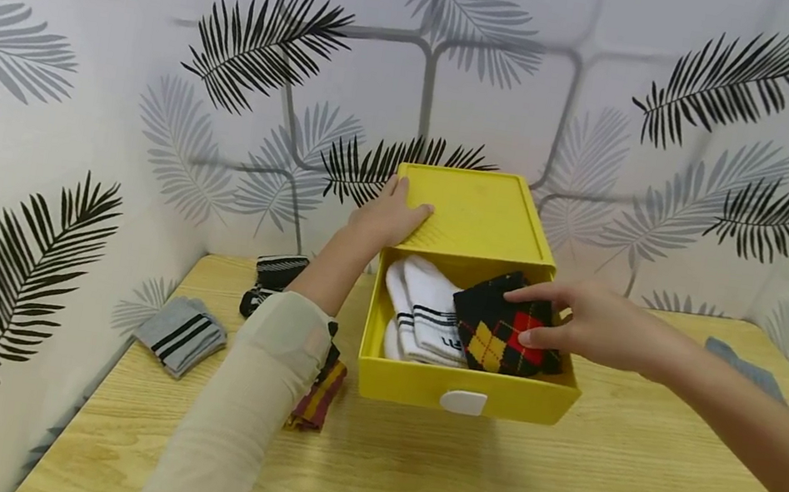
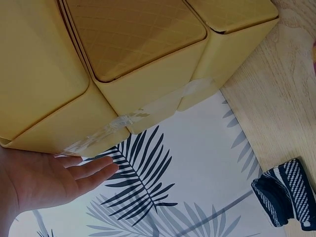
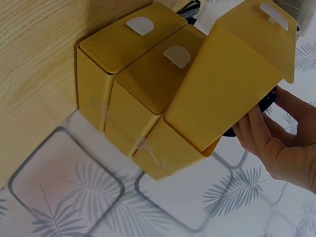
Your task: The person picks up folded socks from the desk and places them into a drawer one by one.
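Observation:
A yellow drawer unit (image 1: 478,212) stands on the table with its top drawer (image 1: 405,384) pulled out. Folded white socks with black stripes (image 1: 431,310) lie in the drawer's left side. Beside them is a folded black argyle sock (image 1: 493,323) with red and yellow diamonds. My right hand (image 1: 603,326) grips this sock at its right side between thumb and fingers; in the right wrist view only dark bits of it show past the drawer. My left hand (image 1: 387,215) rests on the unit's top left edge, its fingers extended along the far side in the left wrist view.
Grey socks with black stripes (image 1: 183,336) lie at the table's left. Black-and-white patterned socks (image 1: 279,272) are behind my left forearm, which partly covers a maroon and yellow sock (image 1: 320,395). A blue-grey cloth item (image 1: 744,368) lies at the right. A patterned wall (image 1: 356,89) stands behind.

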